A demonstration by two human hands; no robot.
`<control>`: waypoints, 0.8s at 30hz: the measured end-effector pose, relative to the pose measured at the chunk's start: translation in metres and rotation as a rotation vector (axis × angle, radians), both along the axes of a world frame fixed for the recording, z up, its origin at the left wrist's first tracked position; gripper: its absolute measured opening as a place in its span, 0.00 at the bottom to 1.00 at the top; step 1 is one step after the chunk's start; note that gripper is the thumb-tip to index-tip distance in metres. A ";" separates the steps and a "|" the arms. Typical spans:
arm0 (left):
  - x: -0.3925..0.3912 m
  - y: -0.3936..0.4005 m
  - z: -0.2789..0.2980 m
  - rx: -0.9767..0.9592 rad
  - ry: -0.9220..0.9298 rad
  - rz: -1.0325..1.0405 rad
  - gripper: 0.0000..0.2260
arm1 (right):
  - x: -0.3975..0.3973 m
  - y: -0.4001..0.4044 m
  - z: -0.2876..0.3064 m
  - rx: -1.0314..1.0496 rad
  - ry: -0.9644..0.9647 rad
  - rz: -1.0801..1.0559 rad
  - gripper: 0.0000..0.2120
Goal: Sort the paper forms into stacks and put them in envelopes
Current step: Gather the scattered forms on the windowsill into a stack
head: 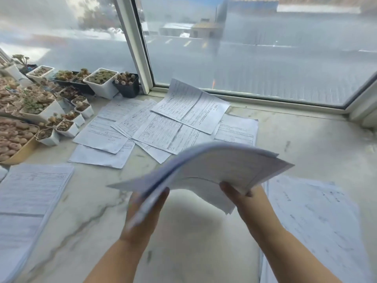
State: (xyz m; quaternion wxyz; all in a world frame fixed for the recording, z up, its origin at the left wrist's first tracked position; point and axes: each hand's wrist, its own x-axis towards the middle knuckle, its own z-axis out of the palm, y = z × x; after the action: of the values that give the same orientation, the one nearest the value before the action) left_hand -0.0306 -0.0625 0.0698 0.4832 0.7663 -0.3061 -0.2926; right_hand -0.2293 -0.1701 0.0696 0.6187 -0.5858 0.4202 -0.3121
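Note:
I hold a blurred sheaf of white paper forms in the air over the marble sill. My left hand grips its left edge from below, fingers curled up round the sheets. My right hand pinches the near right corner, thumb on top. Several loose printed forms lie fanned out on the sill beyond the sheaf. A neat stack of forms lies at the left, and another stack lies at the right under my right forearm.
Small white and black pots of succulents crowd the left side of the marble sill. A large window with a white frame closes off the back and right.

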 end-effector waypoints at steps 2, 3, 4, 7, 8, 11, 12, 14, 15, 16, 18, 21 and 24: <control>0.002 -0.002 -0.001 -0.190 0.057 0.059 0.12 | -0.001 -0.001 0.008 -0.011 -0.035 0.058 0.13; 0.002 -0.001 -0.001 -0.235 0.112 0.059 0.19 | -0.002 -0.004 0.002 0.027 -0.026 0.064 0.16; 0.002 -0.002 -0.004 -0.261 0.167 0.047 0.24 | -0.002 -0.005 -0.002 0.067 -0.006 0.069 0.19; 0.000 -0.010 -0.018 -0.145 0.108 0.042 0.19 | 0.005 -0.004 -0.010 0.095 0.109 0.004 0.14; -0.003 -0.013 -0.017 -0.118 0.073 0.032 0.13 | 0.004 -0.005 -0.010 0.097 0.136 -0.030 0.10; -0.021 -0.027 0.002 -0.132 -0.090 0.005 0.07 | -0.017 -0.011 0.004 0.115 0.131 -0.173 0.08; -0.029 -0.032 0.010 -0.146 -0.109 -0.023 0.08 | -0.031 -0.012 0.011 0.091 0.134 -0.225 0.09; -0.049 -0.042 0.020 -0.149 -0.051 -0.120 0.12 | -0.064 -0.013 0.022 0.021 0.177 -0.317 0.15; -0.063 -0.047 0.021 -0.118 -0.001 -0.171 0.12 | -0.083 -0.011 0.023 0.007 0.227 -0.364 0.18; -0.080 -0.052 0.018 -0.070 0.047 -0.219 0.12 | -0.103 -0.008 0.021 0.018 0.291 -0.410 0.20; -0.113 -0.058 0.002 0.029 0.118 -0.299 0.11 | -0.137 -0.005 0.013 0.067 0.406 -0.467 0.23; -0.153 -0.065 -0.026 0.156 0.188 -0.358 0.11 | -0.174 -0.002 -0.005 0.114 0.538 -0.480 0.24; -0.174 -0.065 -0.049 0.262 0.171 -0.474 0.10 | -0.192 0.001 -0.015 0.137 0.664 -0.514 0.25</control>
State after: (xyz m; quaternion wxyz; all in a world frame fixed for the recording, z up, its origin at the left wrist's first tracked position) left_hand -0.2049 -0.1280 0.0211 0.3220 0.7017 -0.3944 -0.4983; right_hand -0.4215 -0.1695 0.0541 0.3894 -0.4883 0.7488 -0.2220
